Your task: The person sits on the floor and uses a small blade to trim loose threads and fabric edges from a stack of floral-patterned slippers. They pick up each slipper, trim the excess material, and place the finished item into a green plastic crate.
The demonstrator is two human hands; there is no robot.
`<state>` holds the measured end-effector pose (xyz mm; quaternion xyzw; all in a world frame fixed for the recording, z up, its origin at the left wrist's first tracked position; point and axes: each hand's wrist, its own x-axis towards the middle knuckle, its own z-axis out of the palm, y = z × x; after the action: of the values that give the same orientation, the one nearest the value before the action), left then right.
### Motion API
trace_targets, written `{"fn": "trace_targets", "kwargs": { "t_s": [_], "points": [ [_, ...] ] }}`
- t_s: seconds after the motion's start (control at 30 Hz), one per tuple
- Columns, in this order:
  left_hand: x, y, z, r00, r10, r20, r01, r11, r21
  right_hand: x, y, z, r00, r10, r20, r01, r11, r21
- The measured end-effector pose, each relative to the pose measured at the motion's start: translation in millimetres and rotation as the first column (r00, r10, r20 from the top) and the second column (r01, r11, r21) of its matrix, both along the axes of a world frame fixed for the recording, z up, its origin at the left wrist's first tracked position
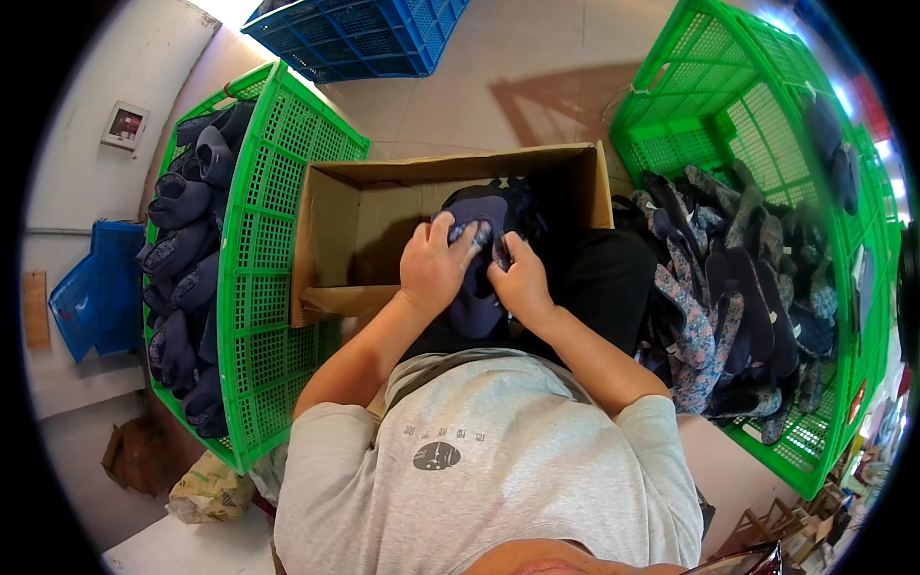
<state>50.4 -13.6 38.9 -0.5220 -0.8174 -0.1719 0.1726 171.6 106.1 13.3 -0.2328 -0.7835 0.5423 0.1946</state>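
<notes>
I observe the person's left hand (429, 265) and right hand (522, 286) both clamped on a dark shoe (475, 311) beside an open cardboard box (329, 225).

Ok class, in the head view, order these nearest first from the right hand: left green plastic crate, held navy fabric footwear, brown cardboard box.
1. Navy fabric footwear: touching the right hand.
2. Brown cardboard box: just ahead.
3. Left green plastic crate: beyond the box's left wall.
</notes>
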Motion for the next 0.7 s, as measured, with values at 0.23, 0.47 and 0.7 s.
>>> {"fn": "trace_targets", "kwargs": {
  "t_s": [0.23,0.47,0.7],
  "points": [
    [-42.4,43.0,-5.3,0.994,0.069,-0.082,-0.076,0.993,-0.088,-12.2,-13.3,6.4,1.0,-0.007,-0.029,0.005,0.998,-0.068],
    [-61.9,52.8,-12.7,0.981,0.112,-0.157,-0.158,0.933,-0.324,-20.3,-15.6,9.5,1.0,0.012,0.01,-0.011,0.997,-0.07],
    [-48.2,37.8,-1.9,0.981,0.157,0.116,-0.098,0.908,-0.406,-6.5,-14.5,0.3,0.999,0.038,0.017,-0.033,0.973,-0.229]
  ]
}}
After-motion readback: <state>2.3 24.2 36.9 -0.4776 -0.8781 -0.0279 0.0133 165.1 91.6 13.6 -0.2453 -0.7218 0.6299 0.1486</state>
